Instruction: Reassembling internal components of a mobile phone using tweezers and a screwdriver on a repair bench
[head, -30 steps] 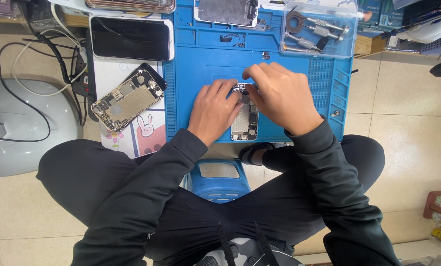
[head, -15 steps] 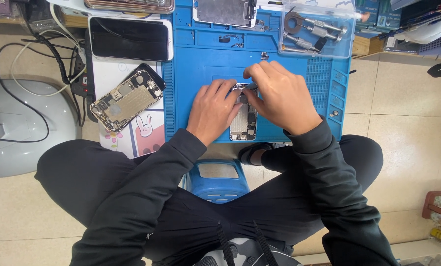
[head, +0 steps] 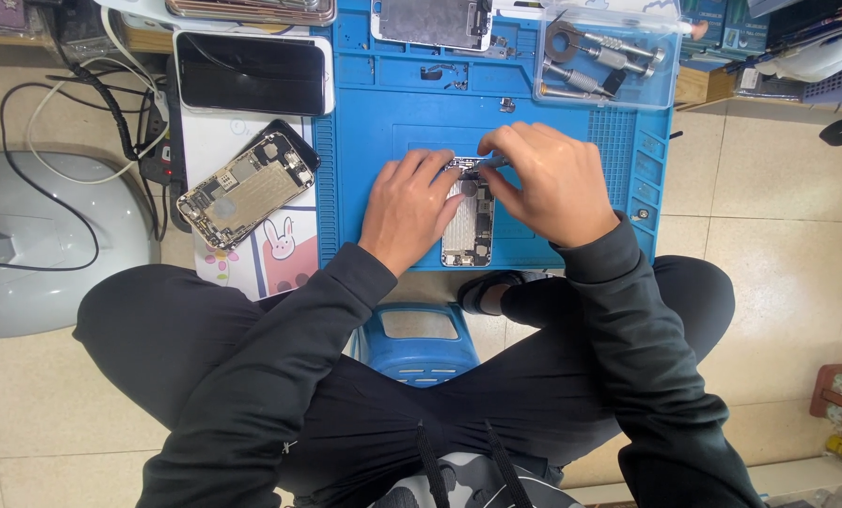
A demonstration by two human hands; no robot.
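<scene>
While the left hand [head: 409,209] pressed flat on the opened silver phone chassis [head: 466,224] on the blue silicone mat [head: 393,113], the right hand [head: 548,181] pinched a slim tool — best kept vertical, pressure light.

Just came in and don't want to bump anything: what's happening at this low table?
A person seated at a blue work mat has both hands on an opened phone lying on it. The left hand steadies the phone's left edge, while the right hand holds a slim tool at its top end. A second opened phone lies to the left, and a clear tray of tools sits at the mat's far right.
</scene>
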